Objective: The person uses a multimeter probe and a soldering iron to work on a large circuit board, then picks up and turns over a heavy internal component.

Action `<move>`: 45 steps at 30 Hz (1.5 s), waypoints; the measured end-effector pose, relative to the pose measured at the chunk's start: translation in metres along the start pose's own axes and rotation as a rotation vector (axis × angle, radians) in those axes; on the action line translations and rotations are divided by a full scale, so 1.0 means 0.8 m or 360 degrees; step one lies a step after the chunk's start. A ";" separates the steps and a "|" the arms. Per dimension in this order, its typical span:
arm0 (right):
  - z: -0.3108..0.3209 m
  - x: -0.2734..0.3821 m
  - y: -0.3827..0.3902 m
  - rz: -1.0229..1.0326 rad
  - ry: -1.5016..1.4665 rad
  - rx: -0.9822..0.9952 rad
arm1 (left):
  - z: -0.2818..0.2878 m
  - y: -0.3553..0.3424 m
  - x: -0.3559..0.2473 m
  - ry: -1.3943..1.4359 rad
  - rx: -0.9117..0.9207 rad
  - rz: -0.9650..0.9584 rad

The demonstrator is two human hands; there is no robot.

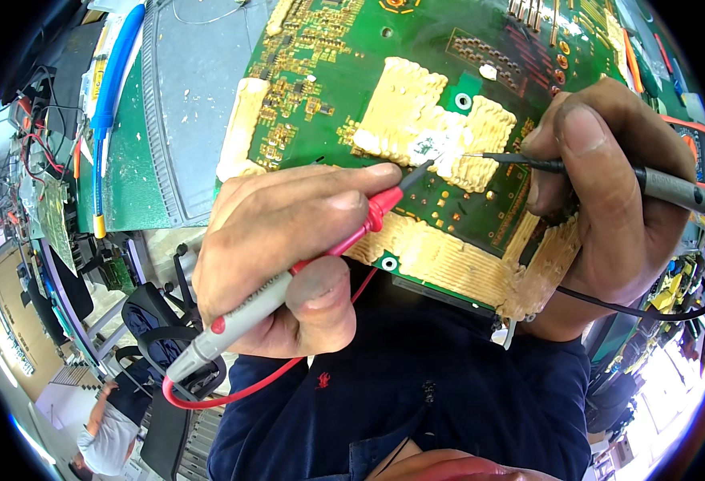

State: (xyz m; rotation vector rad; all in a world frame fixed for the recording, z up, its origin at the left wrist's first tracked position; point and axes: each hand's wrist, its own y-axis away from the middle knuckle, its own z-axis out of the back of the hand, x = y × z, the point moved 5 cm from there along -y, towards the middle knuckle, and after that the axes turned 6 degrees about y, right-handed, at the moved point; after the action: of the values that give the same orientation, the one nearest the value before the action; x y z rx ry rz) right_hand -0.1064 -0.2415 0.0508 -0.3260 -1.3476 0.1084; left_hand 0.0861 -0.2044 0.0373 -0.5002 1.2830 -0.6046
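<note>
A green circuit board with yellowish, ridged masking material fills the upper middle. A white patch with small green spots sits within the central masking. My left hand is closed around a grey-and-red test probe, its dark tip reaching the white patch from the lower left. My right hand is closed around a black-and-grey probe, its thin metal tip at the white patch from the right. Whether either tip touches cannot be told. A red lead loops below my left hand.
A grey mat and blue-handled tool lie at upper left. A red-edged meter is partly visible at right, near electronic parts and cables. An office chair stands at lower left; another person is beyond it.
</note>
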 end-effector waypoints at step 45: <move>0.000 -0.001 -0.006 -0.0008 -0.0055 0.0096 | -0.002 0.002 0.002 -0.0068 0.0017 -0.0064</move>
State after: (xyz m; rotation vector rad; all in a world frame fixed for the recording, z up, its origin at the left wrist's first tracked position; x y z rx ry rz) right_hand -0.1071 -0.2459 0.0518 -0.2708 -1.3765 0.1509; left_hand 0.0854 -0.2045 0.0347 -0.5287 1.2312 -0.6312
